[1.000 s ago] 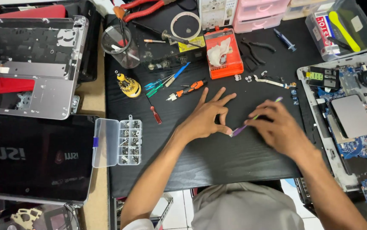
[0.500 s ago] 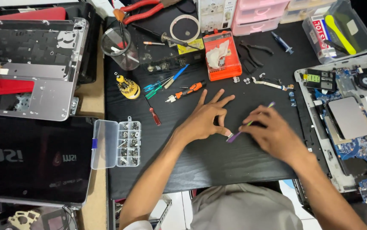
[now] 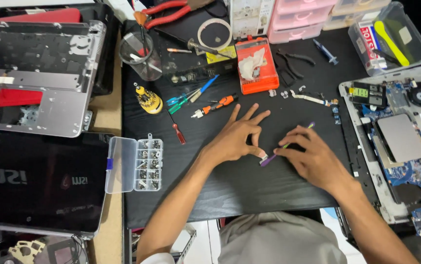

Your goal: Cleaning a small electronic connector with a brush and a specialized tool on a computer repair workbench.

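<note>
Purple and slim, a tool (image 3: 284, 145) sits pinched in the right hand (image 3: 313, 159) at frame centre on the black mat (image 3: 249, 186); the left hand (image 3: 237, 137) pinches a tiny part at its tip. Left, a clear compartment box (image 3: 134, 164) holds screws; upper left, a glass cup (image 3: 141, 55) holds tools.

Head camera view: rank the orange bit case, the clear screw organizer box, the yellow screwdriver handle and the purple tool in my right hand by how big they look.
Largest to smallest:
1. clear screw organizer box, lid open
2. orange bit case
3. yellow screwdriver handle
4. purple tool, thin and partly hidden by the right hand, so its rank against the handle is unsure.
</note>
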